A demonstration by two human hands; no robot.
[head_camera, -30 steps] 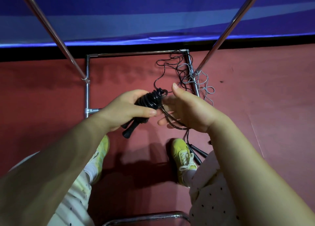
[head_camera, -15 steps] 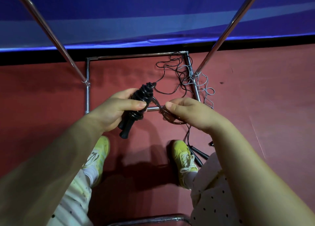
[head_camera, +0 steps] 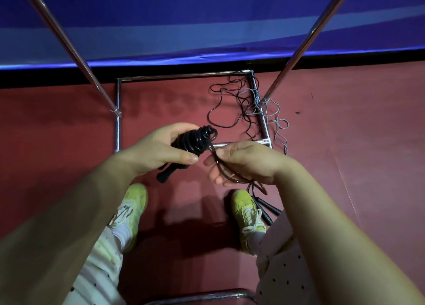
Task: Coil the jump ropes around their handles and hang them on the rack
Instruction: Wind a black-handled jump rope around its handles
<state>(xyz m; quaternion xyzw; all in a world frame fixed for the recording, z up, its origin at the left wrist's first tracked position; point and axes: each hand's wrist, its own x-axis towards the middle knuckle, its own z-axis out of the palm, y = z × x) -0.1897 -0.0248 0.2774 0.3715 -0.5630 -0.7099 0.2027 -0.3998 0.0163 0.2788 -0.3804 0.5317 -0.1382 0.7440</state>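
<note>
Red floor (head_camera: 69, 143) lay under the chrome rack (head_camera: 118, 120). My left hand (head_camera: 158, 150) gripped the black jump rope's coiled handles (head_camera: 195, 139); my right hand (head_camera: 248, 164) pinched its loose cord (head_camera: 220, 169). Uncoiled ropes (head_camera: 253, 102) lay tangled over the rack's base.

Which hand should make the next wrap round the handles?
Right. The right hand already pinches the loose black rope, while the left hand grips the coiled handles and should probably just steady them.
</note>
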